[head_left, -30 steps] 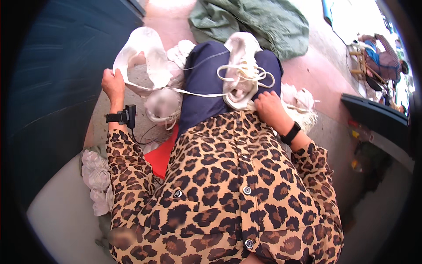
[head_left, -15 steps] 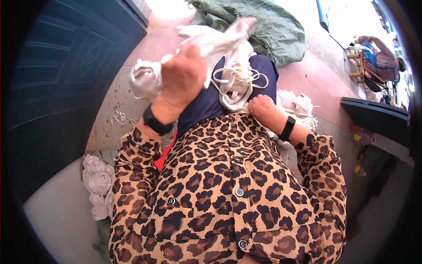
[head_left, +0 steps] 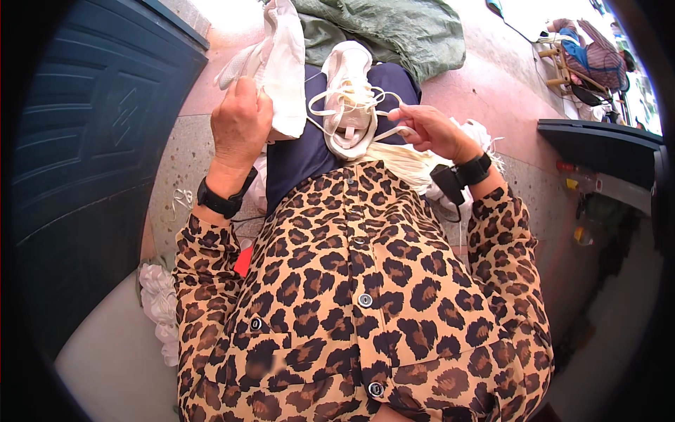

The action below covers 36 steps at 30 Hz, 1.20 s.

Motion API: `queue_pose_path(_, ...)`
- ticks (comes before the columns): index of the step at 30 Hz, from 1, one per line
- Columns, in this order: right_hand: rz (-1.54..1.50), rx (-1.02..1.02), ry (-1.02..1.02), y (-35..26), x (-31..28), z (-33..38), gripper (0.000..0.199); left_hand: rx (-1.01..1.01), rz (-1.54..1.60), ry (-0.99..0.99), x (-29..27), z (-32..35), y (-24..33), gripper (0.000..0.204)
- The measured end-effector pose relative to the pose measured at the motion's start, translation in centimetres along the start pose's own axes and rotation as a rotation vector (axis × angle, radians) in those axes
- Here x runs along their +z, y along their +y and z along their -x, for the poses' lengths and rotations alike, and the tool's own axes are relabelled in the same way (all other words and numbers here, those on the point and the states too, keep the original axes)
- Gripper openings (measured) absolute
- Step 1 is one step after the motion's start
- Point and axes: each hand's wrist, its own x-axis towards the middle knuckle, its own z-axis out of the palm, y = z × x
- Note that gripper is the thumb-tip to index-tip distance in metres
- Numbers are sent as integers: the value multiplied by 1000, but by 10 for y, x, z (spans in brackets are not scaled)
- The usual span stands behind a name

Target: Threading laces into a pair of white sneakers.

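Observation:
My left hand (head_left: 241,121) is raised and closed on a white shoe upper (head_left: 278,67), holding it up in front of me. A second white shoe upper (head_left: 349,98) with loose white laces lies on my dark blue lap (head_left: 302,158). My right hand (head_left: 430,131) pinches one of those white laces (head_left: 390,133) just right of the lap piece. Both wrists carry black bands, and leopard-print sleeves cover my arms.
A green cloth (head_left: 394,28) lies on the floor ahead. A dark blue door (head_left: 84,155) stands at the left. White fabric pieces (head_left: 158,309) pile by my left hip, more white material (head_left: 478,137) by my right wrist. A seated person (head_left: 590,56) is far right.
My left hand has moved left and up with the white upper, uncovering the laced piece on my lap. My right hand rose from the lap and took hold of a lace.

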Motion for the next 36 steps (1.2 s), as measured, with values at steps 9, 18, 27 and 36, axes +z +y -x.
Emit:
queue_pose_path(9,167,-909,-214,-61,-9,64,31,-35,61,-17,-9,9,-2,12)
queue_pose_path(18,553,-420,134,-46,114,-1,36,203,13,-19,-7,34,34,13)
queue_pose_path(27,259,-335,-16,-26,116,-63,20,-656,706,-168,29,100,-76,22)
queue_pose_path(36,-245,-244,-41,-11,82,-61,22,-863,1065,-766,66,156,-121,29)
